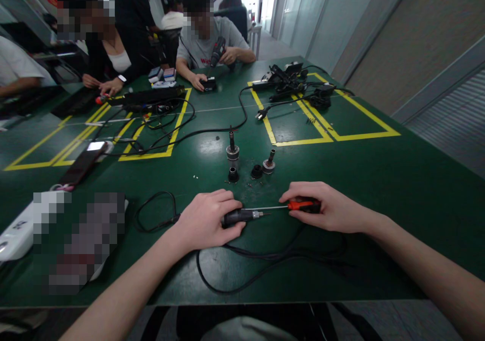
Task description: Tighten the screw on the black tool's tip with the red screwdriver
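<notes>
Orange screwdriver (297, 206) in curled right grip (335, 208)

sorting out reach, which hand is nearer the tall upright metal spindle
Left. The left hand lies on the near side of the spindle; the right hand is farther off, to its near right.

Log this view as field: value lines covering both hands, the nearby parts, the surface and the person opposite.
Left hand: holds a black cylindrical tool with a metal tip
Right hand: grips a red-and-black-handled screwdriver, shaft pointing leftward
Beyond hands: two silver-and-dark cylindrical metal parts, two small black conical parts
Surface: green tabletop with yellow tape
Person opposite: holds a black-and-red power drill
</notes>
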Motion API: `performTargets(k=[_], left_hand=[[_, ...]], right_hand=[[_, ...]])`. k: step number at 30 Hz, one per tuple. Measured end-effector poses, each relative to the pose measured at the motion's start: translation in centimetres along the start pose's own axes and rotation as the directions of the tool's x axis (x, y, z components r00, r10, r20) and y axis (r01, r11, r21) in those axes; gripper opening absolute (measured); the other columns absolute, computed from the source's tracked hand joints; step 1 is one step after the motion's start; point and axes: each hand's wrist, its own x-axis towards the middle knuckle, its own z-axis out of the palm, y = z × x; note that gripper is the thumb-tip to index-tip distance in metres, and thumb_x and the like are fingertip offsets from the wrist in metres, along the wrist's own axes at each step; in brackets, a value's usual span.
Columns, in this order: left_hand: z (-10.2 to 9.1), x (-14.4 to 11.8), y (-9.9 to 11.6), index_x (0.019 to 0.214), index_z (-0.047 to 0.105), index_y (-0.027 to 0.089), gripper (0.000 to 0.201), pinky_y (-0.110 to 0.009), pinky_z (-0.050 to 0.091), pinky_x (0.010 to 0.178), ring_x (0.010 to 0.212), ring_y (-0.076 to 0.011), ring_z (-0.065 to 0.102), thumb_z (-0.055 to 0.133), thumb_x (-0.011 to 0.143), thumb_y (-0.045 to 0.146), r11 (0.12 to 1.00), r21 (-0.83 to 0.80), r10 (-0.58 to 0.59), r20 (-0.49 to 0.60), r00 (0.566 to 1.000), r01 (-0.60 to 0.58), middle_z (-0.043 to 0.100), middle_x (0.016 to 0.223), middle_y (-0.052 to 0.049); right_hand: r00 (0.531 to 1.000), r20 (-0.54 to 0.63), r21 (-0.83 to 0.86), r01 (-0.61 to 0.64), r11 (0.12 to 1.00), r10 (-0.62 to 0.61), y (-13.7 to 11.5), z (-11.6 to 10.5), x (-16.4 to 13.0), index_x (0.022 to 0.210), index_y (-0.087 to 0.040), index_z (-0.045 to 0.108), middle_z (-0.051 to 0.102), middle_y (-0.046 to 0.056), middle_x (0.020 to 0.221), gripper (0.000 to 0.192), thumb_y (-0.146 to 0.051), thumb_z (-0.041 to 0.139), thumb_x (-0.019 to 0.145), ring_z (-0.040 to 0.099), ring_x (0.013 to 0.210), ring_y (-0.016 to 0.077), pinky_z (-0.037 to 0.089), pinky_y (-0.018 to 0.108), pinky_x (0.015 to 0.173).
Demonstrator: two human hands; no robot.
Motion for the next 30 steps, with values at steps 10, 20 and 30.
performTargets(k=[10, 20, 30], left_hand=[[0.09, -0.05, 0.00, 0.103, 0.072, 0.021, 0.015, -0.029, 0.052, 0.071, 0.086, -0.0193, 0.070, 0.069, 0.094, 0.033, 1.000, -0.017, -0.015, -0.013, 1.000, 0.015, 0.074, 0.093, -0.002], [0.11, -0.04, 0.14, 0.096, 0.069, 0.021, 0.011, -0.029, 0.050, 0.068, 0.081, -0.0189, 0.069, 0.069, 0.089, 0.031, 0.999, -0.026, -0.027, -0.034, 0.999, 0.027, 0.072, 0.088, -0.001], [0.27, 0.06, 0.29, 0.092, 0.065, 0.022, 0.010, -0.028, 0.048, 0.067, 0.078, -0.0186, 0.067, 0.071, 0.085, 0.027, 0.998, -0.028, -0.056, -0.035, 0.998, 0.056, 0.071, 0.086, 0.000]], right_hand=[[1.000, 0.009, 0.003, -0.011, 1.000, 0.011, -0.09, -0.06, 0.04, 0.110, -0.021, 0.077, 0.075, 0.005, 0.089, 0.016, -0.025, 0.069, 0.098, 0.067, 0.073, 0.0178, 0.053, 0.030, 0.068], [1.000, -0.003, 0.005, -0.006, 1.000, 0.006, -0.06, -0.03, 0.07, 0.110, -0.020, 0.079, 0.077, 0.006, 0.091, 0.017, -0.030, 0.067, 0.101, 0.069, 0.075, 0.0182, 0.055, 0.030, 0.071], [0.999, -0.024, 0.058, -0.044, 0.997, 0.045, -0.07, -0.20, -0.12, 0.112, -0.021, 0.080, 0.080, 0.008, 0.096, 0.020, -0.031, 0.068, 0.102, 0.074, 0.079, 0.0199, 0.057, 0.030, 0.071]])
